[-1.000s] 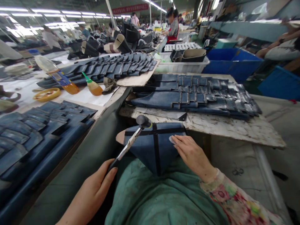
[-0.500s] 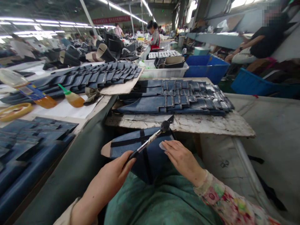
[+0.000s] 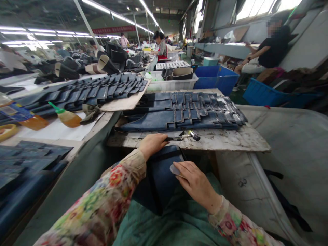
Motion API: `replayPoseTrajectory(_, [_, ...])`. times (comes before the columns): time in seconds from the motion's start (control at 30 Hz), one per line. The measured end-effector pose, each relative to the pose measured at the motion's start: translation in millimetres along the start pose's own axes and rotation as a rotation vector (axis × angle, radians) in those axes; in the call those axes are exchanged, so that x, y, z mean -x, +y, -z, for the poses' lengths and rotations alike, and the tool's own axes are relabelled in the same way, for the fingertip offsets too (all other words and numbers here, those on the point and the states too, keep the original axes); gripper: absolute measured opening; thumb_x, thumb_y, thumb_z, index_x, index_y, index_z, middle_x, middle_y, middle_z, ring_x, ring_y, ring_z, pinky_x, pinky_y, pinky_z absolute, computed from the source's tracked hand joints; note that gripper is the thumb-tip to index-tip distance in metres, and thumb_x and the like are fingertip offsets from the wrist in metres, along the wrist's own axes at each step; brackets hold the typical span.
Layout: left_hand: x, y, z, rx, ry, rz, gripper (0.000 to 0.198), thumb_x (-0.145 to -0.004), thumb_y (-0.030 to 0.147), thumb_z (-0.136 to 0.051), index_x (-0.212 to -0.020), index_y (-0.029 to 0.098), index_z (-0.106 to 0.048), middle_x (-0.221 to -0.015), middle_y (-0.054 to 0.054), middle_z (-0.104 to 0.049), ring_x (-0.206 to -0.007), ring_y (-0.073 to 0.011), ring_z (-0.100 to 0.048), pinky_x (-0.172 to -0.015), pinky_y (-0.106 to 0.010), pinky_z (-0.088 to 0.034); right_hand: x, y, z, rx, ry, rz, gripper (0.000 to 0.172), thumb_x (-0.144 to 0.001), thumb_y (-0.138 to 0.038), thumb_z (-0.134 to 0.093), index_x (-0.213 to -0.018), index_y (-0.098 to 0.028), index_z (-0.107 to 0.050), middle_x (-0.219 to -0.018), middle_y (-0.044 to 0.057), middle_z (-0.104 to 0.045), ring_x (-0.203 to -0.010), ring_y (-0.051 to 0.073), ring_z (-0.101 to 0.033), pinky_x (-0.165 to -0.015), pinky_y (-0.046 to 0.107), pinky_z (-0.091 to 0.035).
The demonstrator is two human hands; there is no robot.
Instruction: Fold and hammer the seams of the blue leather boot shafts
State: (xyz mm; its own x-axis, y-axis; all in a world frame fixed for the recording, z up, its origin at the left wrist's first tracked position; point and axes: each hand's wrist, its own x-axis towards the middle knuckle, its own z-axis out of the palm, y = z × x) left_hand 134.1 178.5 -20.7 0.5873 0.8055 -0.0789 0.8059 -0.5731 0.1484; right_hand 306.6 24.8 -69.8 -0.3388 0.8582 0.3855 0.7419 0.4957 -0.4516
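Note:
My left hand (image 3: 153, 145) is closed around the dark handle of a small hammer (image 3: 185, 137). The hammer lies level at the front edge of the worn white board (image 3: 217, 139), its black head to the right. My right hand (image 3: 196, 181) pinches a flat, translucent scraper-like piece (image 3: 176, 169), held at the right side of a blue leather piece (image 3: 164, 177). That leather piece has black tape strips across it and rests on my lap over a green apron (image 3: 148, 225). My left forearm hides its left end.
Overlapping blue leather pieces (image 3: 179, 112) cover the board, with more on the left tables. A green-tipped glue bottle (image 3: 66, 117), an orange-liquid bottle (image 3: 28, 116) and a yellow tape roll (image 3: 7, 132) stand left. Blue bins (image 3: 216, 80) are behind; people sit farther off.
My left hand has moved forward with the hammer, from above the leather piece to the board's front edge. My right hand keeps the translucent piece. The view has shifted slightly.

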Motion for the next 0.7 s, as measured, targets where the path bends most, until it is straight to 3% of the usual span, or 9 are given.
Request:
replayPoseTrajectory(0.1, [-34, 0, -20.5, 0.022, -0.001, -0.005, 0.033, -0.085, 0.039, -0.051, -0.110, 0.020, -0.061, -0.108, -0.011, -0.064, -0.104, -0.0253, -0.057, -0.089, -0.035, -0.041, -3, 10, 5, 0.033, 0.056, -0.055, 0.039, -0.090, -0.020, -0.044, -0.129, -0.020, -0.047, -0.116, 0.008, -0.057, -0.107, 0.021, -0.053, -0.094, 0.040, -0.049])
replayPoseTrajectory(0.2, [-33, -5, -29.8, 0.062, 0.027, 0.023, 0.037, -0.087, 0.036, -0.048, -0.119, 0.020, -0.057, -0.120, -0.010, -0.059, -0.111, -0.0235, -0.053, -0.094, -0.034, -0.040, -11, 20, 9, 0.044, 0.098, -0.126, 0.039, -0.090, -0.025, -0.045, -0.128, -0.021, -0.048, -0.117, 0.009, -0.057, -0.109, 0.022, -0.054, -0.093, 0.041, -0.048])
replayPoseTrajectory(0.3, [10, -15, -28.4, 0.100, 0.061, 0.056, 0.040, -0.093, 0.035, -0.033, -0.123, 0.018, -0.054, -0.123, -0.008, -0.059, -0.113, -0.0191, -0.053, -0.098, -0.030, -0.038, -17, 27, 8, -0.034, 0.061, -0.148, 0.038, -0.089, -0.029, -0.047, -0.126, -0.022, -0.051, -0.117, 0.009, -0.058, -0.107, 0.021, -0.057, -0.092, 0.038, -0.050])
replayPoseTrajectory(0.4, [79, -34, -25.5, 0.111, 0.083, 0.148, 0.045, -0.094, 0.038, -0.026, -0.123, 0.017, -0.054, -0.122, -0.008, -0.059, -0.113, -0.0197, -0.053, -0.100, -0.032, -0.038, -23, 35, 3, -0.133, 0.060, -0.160, 0.038, -0.087, -0.032, -0.049, -0.123, -0.020, -0.054, -0.118, 0.009, -0.059, -0.109, 0.022, -0.057, -0.094, 0.038, -0.048])
replayPoseTrajectory(0.53, [163, -63, -33.5, 0.257, 0.206, 0.526, 0.051, -0.091, 0.045, -0.029, -0.127, 0.015, -0.050, -0.128, -0.011, -0.055, -0.119, -0.0234, -0.050, -0.104, -0.038, -0.034, -42, 52, -8, -0.244, 0.051, -0.223, 0.043, -0.084, -0.038, -0.052, -0.121, -0.016, -0.056, -0.116, 0.011, -0.062, -0.108, 0.025, -0.058, -0.094, 0.043, -0.047])
replayPoseTrajectory(0.63, [195, -68, -47.0, 0.541, 0.329, 0.731, 0.056, -0.089, 0.047, -0.034, -0.131, 0.012, -0.043, -0.134, -0.013, -0.049, -0.124, -0.0222, -0.046, -0.106, -0.036, -0.033, -67, 53, -8, -0.268, 0.037, -0.256, 0.041, -0.081, -0.037, -0.052, -0.114, -0.014, -0.060, -0.106, 0.012, -0.067, -0.097, 0.026, -0.063, -0.087, 0.043, -0.050])
replayPoseTrajectory(0.7, [203, -62, -55.8, 0.774, 0.433, 0.834, 0.058, -0.088, 0.047, -0.038, -0.136, 0.015, -0.035, -0.140, -0.011, -0.042, -0.126, -0.0214, -0.044, -0.102, -0.034, -0.039, -85, 38, 1, -0.244, 0.057, -0.234, 0.038, -0.081, -0.035, -0.051, -0.111, -0.013, -0.061, -0.103, 0.011, -0.068, -0.093, 0.026, -0.064, -0.083, 0.042, -0.051])
